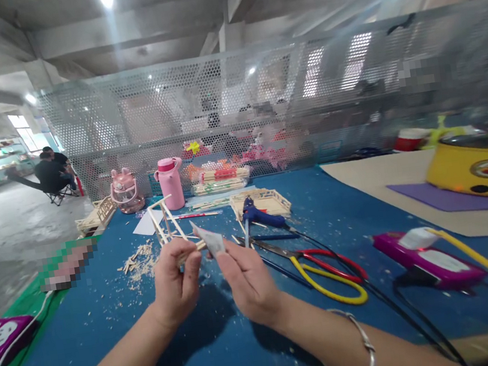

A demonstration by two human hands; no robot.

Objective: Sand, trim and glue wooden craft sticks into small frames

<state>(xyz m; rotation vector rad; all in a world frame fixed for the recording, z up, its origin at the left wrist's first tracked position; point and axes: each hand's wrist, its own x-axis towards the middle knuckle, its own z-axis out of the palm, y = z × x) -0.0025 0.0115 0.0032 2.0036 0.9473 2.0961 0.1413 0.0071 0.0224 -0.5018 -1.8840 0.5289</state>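
Note:
My left hand (178, 277) is closed around the lower end of a small frame of thin wooden sticks (166, 218), which rises beyond my fingers. Pinched between the thumb and fingers of my right hand (250, 276) is a folded grey-white piece that looks like sandpaper (211, 239). The two hands are close together above the blue table mat (195, 353), and the sheet's tip is near the frame's sticks. My fingers hide where the two meet. Short stick scraps and crumbs (139, 261) lie left of the frame. A blue glue gun (261, 214) rests beyond my right hand.
Scissors (329, 274) with red and yellow handles lie at right, near a purple power strip (431, 259) and trailing cables. A wooden tray (269, 203), a pink bottle (170, 184) and bundled sticks (220, 180) stand farther back. A yellow pot (482, 167) is at far right.

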